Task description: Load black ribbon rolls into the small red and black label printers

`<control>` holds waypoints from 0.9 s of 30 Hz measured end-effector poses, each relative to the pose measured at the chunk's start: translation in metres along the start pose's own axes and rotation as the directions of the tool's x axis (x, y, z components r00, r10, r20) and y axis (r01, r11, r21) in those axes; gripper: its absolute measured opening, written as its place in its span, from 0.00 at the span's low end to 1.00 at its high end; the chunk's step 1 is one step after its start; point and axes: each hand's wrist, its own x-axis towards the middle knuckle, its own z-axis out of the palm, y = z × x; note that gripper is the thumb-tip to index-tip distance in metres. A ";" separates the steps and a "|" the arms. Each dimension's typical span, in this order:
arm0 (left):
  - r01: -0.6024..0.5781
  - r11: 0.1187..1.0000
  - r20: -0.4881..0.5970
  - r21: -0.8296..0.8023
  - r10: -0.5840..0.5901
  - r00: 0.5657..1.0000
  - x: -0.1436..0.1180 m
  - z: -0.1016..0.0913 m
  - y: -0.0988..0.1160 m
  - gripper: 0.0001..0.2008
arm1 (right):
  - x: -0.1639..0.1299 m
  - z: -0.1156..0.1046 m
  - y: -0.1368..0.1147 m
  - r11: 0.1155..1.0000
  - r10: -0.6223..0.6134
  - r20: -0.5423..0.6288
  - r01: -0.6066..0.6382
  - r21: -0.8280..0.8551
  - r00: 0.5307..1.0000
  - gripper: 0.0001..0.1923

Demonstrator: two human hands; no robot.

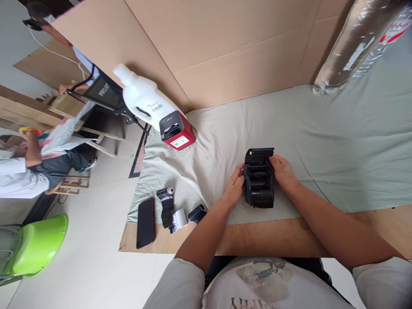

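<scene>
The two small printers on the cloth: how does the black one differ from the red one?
The black printer has its lid flipped open; the red printer is closed. The black one sits between the left hand and right hand; the red one stands untouched beside a white bottle. Both rest on the cloth.

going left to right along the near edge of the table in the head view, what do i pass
black phone -> black ribbon roll -> white paper roll -> small black roll -> left hand -> open black printer -> right hand
</scene>
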 end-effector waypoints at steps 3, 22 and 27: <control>-0.076 0.907 -0.158 0.414 0.154 0.975 -0.007 -0.006 0.020 0.17 | -0.001 0.004 -0.005 0.998 0.026 -0.054 -0.029 -0.053 0.998 0.31; -0.272 0.049 0.275 0.961 -0.112 0.955 0.009 0.034 0.073 0.11 | 0.002 0.007 0.002 0.933 -0.139 -0.053 0.113 -0.341 0.989 0.33; -0.248 0.128 0.260 0.960 -0.083 0.962 0.012 0.030 0.067 0.12 | 0.002 0.008 0.004 0.921 -0.168 -0.071 0.131 -0.367 0.983 0.32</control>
